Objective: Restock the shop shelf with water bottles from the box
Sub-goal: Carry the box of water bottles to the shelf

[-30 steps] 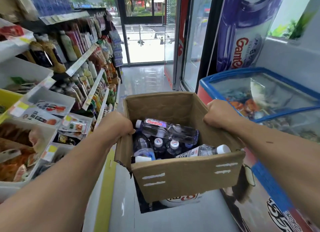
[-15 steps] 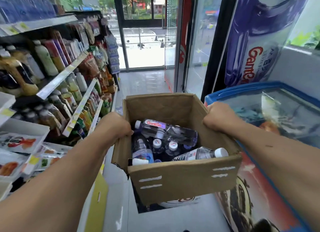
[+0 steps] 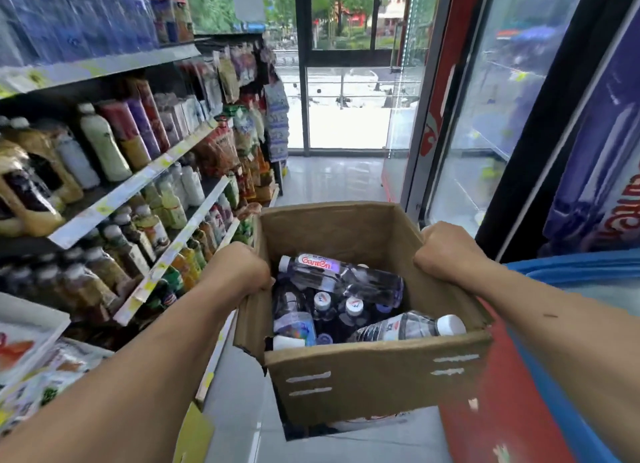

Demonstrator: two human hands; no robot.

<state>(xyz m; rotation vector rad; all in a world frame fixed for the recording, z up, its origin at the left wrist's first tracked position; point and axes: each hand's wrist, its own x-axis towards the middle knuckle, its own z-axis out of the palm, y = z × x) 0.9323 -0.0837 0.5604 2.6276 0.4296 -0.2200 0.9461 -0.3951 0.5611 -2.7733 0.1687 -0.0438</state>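
Cardboard, worn and soft at the edges, makes up the box [image 3: 374, 390], which hangs above the floor [image 3: 332, 178] at about 6 o'clock in the view, carried between both arms. The left grip [image 3: 239, 272] is curled over the rim of the box's 9 o'clock wall. The right grip [image 3: 446, 251] is curled over the rim of its 3 o'clock wall. Both are closed on cardboard, not on any bottle.

Inside lie the water bottles [image 3: 341, 275]. One rests on its side across the top toward 12 o'clock. Another slants against the near wall at 5 o'clock, white cap to the right, and several stand beneath with only their caps showing. The shop shelf [image 3: 138, 182] runs along 9 to 10 o'clock, its tiers crowded with drinks. A chest freezer [image 3: 571, 272] sits at 3 o'clock.

The step in hand looks like carrying the box down the aisle to the stocking spot. To do it well, the box should be held level, since the loose bottles on top could roll. The near left corner looks ragged, so a load hung from the rims may tear it, and a hand under the base would be safer. Setting the box on the floor just beside the shelf would free a grip for picking. Which tier takes water cannot be told through the blur.
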